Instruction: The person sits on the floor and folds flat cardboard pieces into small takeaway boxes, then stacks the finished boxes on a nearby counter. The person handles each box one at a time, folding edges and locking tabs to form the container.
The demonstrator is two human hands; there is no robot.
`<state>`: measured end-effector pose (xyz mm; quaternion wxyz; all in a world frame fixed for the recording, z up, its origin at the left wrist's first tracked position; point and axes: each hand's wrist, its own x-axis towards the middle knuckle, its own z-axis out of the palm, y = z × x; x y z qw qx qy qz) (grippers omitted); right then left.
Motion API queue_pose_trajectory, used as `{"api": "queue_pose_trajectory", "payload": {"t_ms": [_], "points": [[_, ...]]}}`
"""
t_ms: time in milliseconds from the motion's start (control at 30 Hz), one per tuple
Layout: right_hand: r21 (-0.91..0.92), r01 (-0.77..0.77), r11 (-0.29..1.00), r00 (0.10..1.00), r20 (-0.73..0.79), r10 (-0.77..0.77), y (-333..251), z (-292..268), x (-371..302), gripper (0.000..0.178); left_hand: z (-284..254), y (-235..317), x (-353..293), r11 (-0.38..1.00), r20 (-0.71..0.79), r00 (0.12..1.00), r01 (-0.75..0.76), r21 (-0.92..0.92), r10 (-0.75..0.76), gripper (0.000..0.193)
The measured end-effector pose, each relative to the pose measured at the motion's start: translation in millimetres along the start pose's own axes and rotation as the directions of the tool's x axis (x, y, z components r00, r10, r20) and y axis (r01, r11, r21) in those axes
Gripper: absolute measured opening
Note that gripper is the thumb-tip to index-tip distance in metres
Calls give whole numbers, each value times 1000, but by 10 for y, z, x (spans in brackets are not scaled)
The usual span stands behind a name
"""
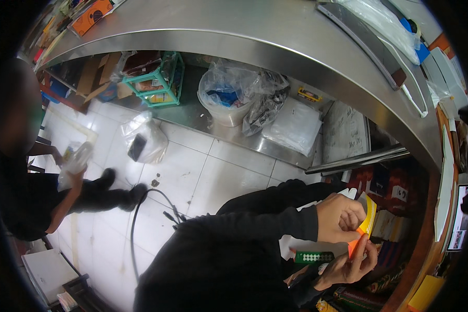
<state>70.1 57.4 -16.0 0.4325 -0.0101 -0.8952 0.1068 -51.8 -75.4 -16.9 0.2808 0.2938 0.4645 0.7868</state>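
My left hand (339,217) is closed, its fingers curled in against a small flat yellow-and-orange piece, perhaps a packet or folded card (368,218). Its yellow part stands up past my left knuckles, and the orange part runs down between the two hands. Just below, my right hand (350,266) pinches the lower orange end between thumb and fingers. Beneath the hands are a green strip with pale dots (314,257) and some white sheets, partly hidden by my black sleeves.
A steel counter (244,39) curves overhead, with a tablet-like panel (361,44) on it. Its lower shelf bears a teal basket (164,83), a white bucket (229,112) and plastic bags (295,125). At left, another person holds a clear bag (75,164). A black cable (133,234) loops nearby.
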Motion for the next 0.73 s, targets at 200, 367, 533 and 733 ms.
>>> {"api": "queue_pose_trajectory", "payload": {"t_ms": [200,367,533,733], "points": [[400,-517,757,826,1,563,20,91,-20,20,-113,-29,100,636,141,826,-518,572,546,16],[581,-528,619,815,141,562,111,20,-58,24,-50,-42,109,582,125,804,-519,626,582,15],[607,-640,471,661,122,740,68,52,-81,20,100,-29,146,436,216,772,-539,721,598,22],[729,-471,496,793,104,600,126,-117,11,23,272,-15,186,629,82,898,-366,686,433,28]]}}
